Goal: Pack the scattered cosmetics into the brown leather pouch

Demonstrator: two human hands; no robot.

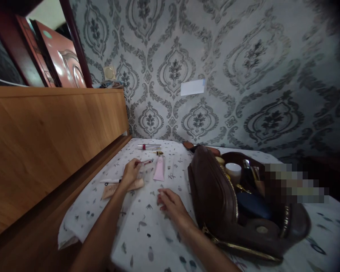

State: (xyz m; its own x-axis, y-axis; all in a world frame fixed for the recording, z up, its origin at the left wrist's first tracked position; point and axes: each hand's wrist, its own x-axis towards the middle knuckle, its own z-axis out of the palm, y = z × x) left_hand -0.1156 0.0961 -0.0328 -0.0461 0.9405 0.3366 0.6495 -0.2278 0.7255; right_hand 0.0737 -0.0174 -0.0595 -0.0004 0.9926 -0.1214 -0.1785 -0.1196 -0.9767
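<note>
Reddish small tube [147,162] sits pinched in the fingertips of the L hand [131,172], just L of ctr frame; one end pokes out to the R, any print too small to read. R hand [171,203] is lower, nr ctr, free & relaxed, fingers loosely bent; can't tell if it touches the white printed cloth [143,238] below.

Peach tube [109,191] runs slantwise under the L wrist, w/ a slim white tube [109,181] just above it in frame, partly hidden by that hand. Pink tube [159,170] lies nr mid-frame, just R of the L hand. Right above it: a tiny gold-&-dark piece [159,153], can't ID, then a silver tube [154,147] w/ red band, lying sideways.

Brown bag [212,189] fills lower R, gaping, gold zip [234,189] along its edge. Inside: white jar [234,174] & a dark-blue item [253,205], too dim to ID. Brown strap [188,145] lies behind the bag, nr the wall.

Farther out: wood panel [53,143] along L side, reddish door [59,56] upper L, grey patterned wallpaper [174,68] across the top w/ white paper strip [192,87] upper ctr.
</note>
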